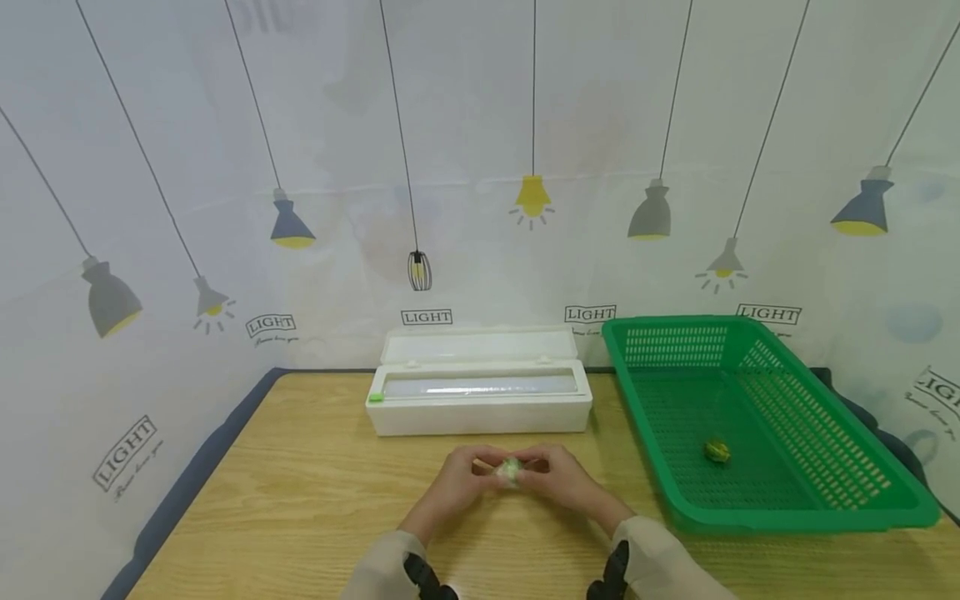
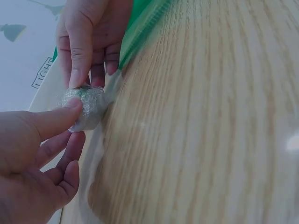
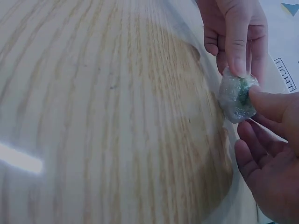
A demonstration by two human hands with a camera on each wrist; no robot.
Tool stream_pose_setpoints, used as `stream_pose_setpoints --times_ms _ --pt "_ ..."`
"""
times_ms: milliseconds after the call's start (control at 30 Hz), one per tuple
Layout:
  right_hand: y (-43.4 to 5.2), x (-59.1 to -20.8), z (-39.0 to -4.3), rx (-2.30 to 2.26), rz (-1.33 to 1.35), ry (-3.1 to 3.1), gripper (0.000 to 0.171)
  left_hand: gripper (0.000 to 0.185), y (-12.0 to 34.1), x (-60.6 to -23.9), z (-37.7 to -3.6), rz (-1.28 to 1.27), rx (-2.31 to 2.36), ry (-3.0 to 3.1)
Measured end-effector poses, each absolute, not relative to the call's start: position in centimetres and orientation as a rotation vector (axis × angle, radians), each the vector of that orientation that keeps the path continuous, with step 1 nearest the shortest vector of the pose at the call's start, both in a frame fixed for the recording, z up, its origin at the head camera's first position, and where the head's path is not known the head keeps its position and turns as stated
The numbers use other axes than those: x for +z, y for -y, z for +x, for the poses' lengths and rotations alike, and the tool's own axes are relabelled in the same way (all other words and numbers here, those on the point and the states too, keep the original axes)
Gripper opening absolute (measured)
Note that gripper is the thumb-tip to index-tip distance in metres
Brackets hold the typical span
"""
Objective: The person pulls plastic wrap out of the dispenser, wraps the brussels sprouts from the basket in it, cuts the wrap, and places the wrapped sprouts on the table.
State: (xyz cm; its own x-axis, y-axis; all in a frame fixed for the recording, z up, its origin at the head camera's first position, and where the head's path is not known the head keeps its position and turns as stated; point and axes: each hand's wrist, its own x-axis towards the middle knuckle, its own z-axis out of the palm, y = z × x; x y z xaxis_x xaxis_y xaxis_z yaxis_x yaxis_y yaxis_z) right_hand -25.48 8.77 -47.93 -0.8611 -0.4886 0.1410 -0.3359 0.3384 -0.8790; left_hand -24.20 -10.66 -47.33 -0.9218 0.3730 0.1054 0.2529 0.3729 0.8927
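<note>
A small roundish bundle in crinkled clear plastic wrap point(image 1: 509, 471), with green showing through, is held between both hands just in front of the white box. My left hand point(image 1: 462, 481) pinches its left side, the thumb point(image 2: 58, 119) lying on the wrap. From the right, my right hand point(image 1: 562, 477) pinches the same bundle, its thumb point(image 3: 271, 105) pressed beside the green patch. What lies inside the wrap is blurred by the film's folds. Beyond the hands stands the white cling film dispenser point(image 1: 480, 419), its lid point(image 1: 480, 344) raised and a clear film roll showing inside.
A green plastic basket point(image 1: 652, 450) with slotted sides stands on the right of the wooden table point(image 1: 300, 483). Inside lies one small yellow-green ribbed item point(image 1: 717, 451). A green slider point(image 1: 377, 397) sits at the dispenser's left end. A lamp-printed backdrop point(image 1: 480, 167) closes off the back.
</note>
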Motion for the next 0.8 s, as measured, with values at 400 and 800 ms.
stream_pose_setpoints --times_ms 400,800 --pt "-7.7 -45.9 -24.2 -1.747 -0.663 -2.383 0.022 0.028 10.9 -47.4 -24.2 0.544 1.555 -2.569" --pt "-8.2 -48.1 -25.8 -1.672 -0.705 -2.402 0.027 0.024 10.8 -47.4 -24.3 0.549 1.559 -2.653"
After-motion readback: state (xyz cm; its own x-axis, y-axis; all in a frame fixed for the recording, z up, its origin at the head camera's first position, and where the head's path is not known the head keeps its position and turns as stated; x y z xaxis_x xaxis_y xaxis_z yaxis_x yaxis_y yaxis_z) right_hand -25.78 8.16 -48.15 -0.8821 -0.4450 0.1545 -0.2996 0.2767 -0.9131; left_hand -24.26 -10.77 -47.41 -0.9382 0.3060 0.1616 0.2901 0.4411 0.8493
